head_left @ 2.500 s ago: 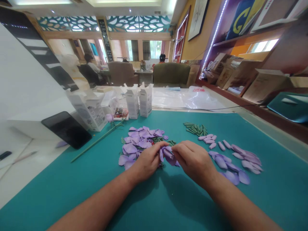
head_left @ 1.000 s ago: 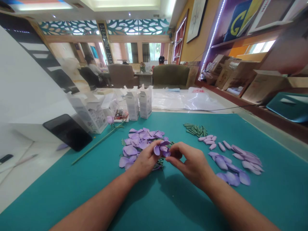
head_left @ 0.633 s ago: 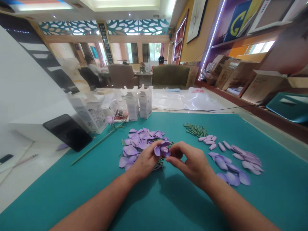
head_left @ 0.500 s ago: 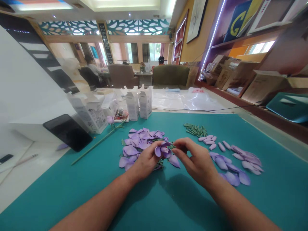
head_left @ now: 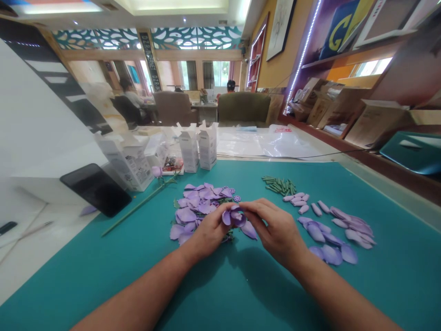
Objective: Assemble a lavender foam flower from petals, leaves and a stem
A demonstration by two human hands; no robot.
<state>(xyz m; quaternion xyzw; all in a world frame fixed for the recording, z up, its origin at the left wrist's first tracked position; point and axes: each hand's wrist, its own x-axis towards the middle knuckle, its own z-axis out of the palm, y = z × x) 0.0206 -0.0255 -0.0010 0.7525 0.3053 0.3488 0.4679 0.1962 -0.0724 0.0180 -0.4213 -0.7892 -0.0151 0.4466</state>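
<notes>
Petal heap (head_left: 188,214) on mat (head_left: 144,285), L of stem pile (head_left: 279,185); phone (head_left: 95,189) L of both.

From here I see an ochre wall (head_left: 265,69) at upper right, beside purplish shelves (head_left: 365,55) edged by a glowing light strip (head_left: 303,57). Across the room, daylight fills a curtained window (head_left: 220,73) below teal leaf-patterned panels (head_left: 198,37). Two upholstered chairs, one brown (head_left: 174,108) and one olive (head_left: 244,108), stand beyond the worktop (head_left: 310,151).
</notes>
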